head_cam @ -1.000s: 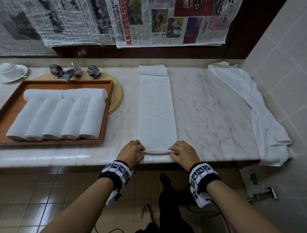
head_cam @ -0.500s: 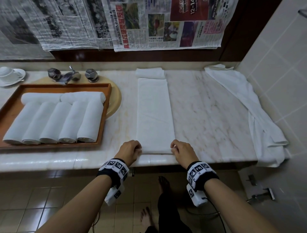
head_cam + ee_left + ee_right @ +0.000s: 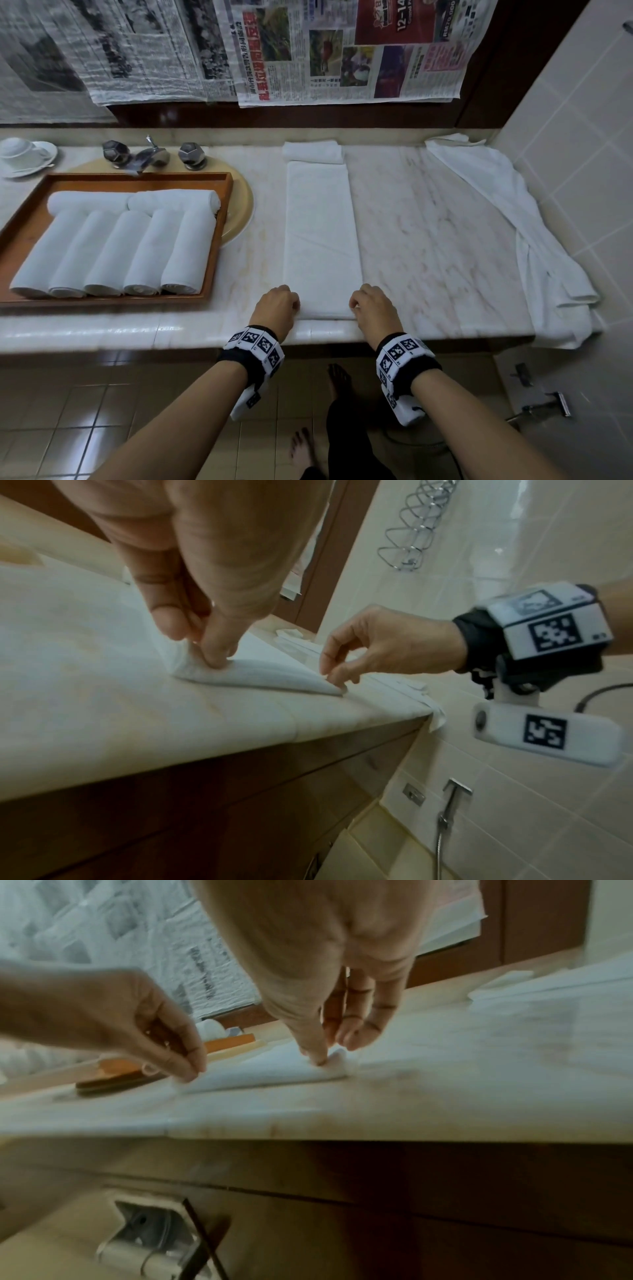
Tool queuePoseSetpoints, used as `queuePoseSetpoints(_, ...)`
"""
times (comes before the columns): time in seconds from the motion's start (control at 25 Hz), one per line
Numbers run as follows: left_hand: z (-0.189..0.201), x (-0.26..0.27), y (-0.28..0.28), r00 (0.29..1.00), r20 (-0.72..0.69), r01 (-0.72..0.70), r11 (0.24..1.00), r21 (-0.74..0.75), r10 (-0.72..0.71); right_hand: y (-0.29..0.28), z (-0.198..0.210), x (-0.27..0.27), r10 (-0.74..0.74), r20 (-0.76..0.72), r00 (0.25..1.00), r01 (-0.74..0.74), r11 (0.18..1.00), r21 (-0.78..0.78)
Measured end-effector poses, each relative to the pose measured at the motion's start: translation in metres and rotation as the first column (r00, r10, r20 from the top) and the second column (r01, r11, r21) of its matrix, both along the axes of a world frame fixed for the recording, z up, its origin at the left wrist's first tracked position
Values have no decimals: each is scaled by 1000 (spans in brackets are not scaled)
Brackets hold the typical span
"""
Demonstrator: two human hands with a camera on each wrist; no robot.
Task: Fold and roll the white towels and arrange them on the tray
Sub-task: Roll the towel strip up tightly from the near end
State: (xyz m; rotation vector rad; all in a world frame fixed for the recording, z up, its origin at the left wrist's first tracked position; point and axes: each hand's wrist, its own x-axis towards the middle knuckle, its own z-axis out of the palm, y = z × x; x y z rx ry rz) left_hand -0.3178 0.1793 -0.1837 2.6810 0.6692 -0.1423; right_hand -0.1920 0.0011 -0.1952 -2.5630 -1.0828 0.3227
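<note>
A long folded white towel (image 3: 320, 236) lies lengthwise on the marble counter, its near end turned over into a low first roll (image 3: 260, 673). My left hand (image 3: 279, 306) pinches the roll's left end (image 3: 202, 656) and my right hand (image 3: 371, 310) pinches its right end (image 3: 322, 1058). A wooden tray (image 3: 219, 240) at the left holds several rolled white towels (image 3: 147, 253), with two more rolls laid across behind them. A small folded towel (image 3: 313, 152) lies at the far end of the long one.
An unfolded white towel (image 3: 534, 240) drapes along the counter's right side by the tiled wall. A tap (image 3: 150, 156) and a round basin rim sit behind the tray, a cup on a saucer (image 3: 24, 157) at far left. Newspaper sheets hang above.
Both hands have moved forward from the counter edge, turning the towel's near end over onto itself.
</note>
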Motion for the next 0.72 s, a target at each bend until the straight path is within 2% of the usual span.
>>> queuePoseSetpoints(0.08, -2, -1, -6, 997, -63, 45, 998, 43, -42, 2, -9, -5, 55, 18, 998, -55, 998, 18)
queuePoseSetpoints(0.2, -2, -5, -11, 996, -59, 74, 995, 68, -70, -1, -7, -11, 79, 32, 996, -80, 997, 20)
queuePoseSetpoints(0.48, 4, 3, -4, 979, -151, 155, 981, 113, -137, 2, 6, 4, 198, -1, 980, -196, 970, -143)
queuePoseSetpoints(0.72, 7, 1, -1, 980, -128, 176, 966, 187, -153, -4, 8, 8, 143, 74, 987, -138, 988, -74)
